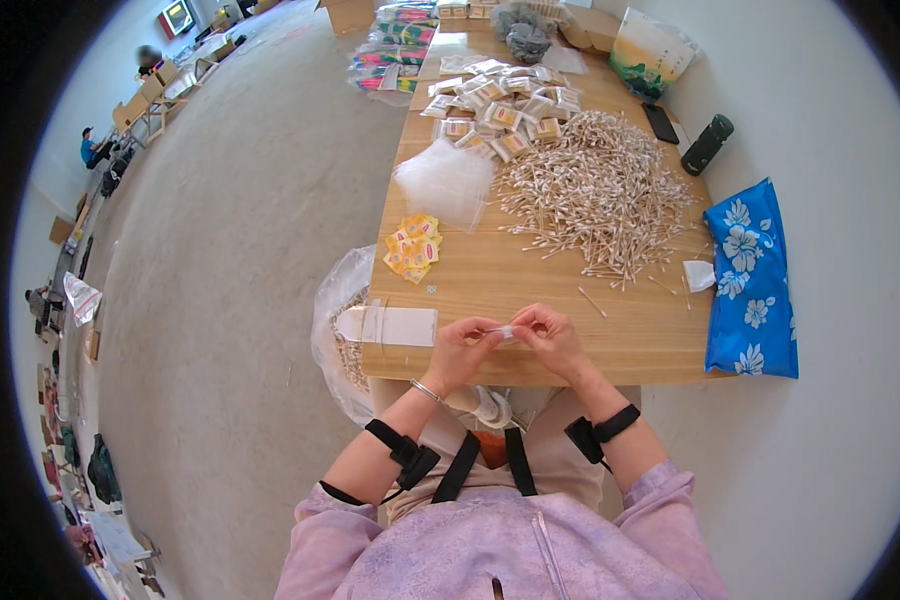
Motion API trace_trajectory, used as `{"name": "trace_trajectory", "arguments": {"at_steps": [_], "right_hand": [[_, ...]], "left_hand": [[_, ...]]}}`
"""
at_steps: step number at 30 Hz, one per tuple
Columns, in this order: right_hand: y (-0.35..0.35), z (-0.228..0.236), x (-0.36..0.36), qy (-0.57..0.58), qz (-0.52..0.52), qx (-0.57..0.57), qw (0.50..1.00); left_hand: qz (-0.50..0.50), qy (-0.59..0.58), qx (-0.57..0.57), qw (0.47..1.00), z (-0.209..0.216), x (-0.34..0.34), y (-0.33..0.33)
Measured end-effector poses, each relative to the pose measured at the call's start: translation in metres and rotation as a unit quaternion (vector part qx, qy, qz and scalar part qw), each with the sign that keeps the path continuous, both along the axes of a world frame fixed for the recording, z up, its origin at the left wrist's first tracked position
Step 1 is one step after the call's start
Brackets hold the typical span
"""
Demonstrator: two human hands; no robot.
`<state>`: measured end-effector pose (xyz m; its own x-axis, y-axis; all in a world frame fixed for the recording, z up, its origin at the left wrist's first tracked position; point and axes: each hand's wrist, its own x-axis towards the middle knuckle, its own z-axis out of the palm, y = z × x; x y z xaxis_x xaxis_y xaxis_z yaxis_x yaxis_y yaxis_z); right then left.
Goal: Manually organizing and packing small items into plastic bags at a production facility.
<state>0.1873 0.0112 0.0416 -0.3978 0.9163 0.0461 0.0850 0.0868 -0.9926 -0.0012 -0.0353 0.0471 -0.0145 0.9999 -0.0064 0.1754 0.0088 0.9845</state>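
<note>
Over the near edge of the wooden table, my left hand and my right hand meet with fingertips pinched. Between them is a small white bundle; it looks like cotton swabs, but is too small to make out fully. Left of my left hand lies a white card box with bands around it. Beyond my hands spreads a big heap of loose cotton swabs, with one stray swab nearer me. Yellow printed labels and a stack of clear bags lie at the left.
Filled small packs are piled farther back. Along the right stand a dark bottle, a phone and a blue flowered pouch overhanging the edge. A plastic sack of swabs sits below the table's left edge. A wall rises at the right.
</note>
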Motion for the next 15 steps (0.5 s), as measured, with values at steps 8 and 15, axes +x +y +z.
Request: {"name": "trace_trajectory", "arguments": {"at_steps": [8, 15], "right_hand": [[-0.004, 0.005, -0.006, -0.041, 0.000, 0.014, 0.999], [0.001, 0.005, -0.005, 0.042, 0.020, -0.104, 0.993]], "left_hand": [[0.010, -0.005, 0.022, 1.000, 0.003, 0.004, 0.001], [0.041, 0.029, 0.010, 0.999, -0.002, 0.008, 0.002]]}}
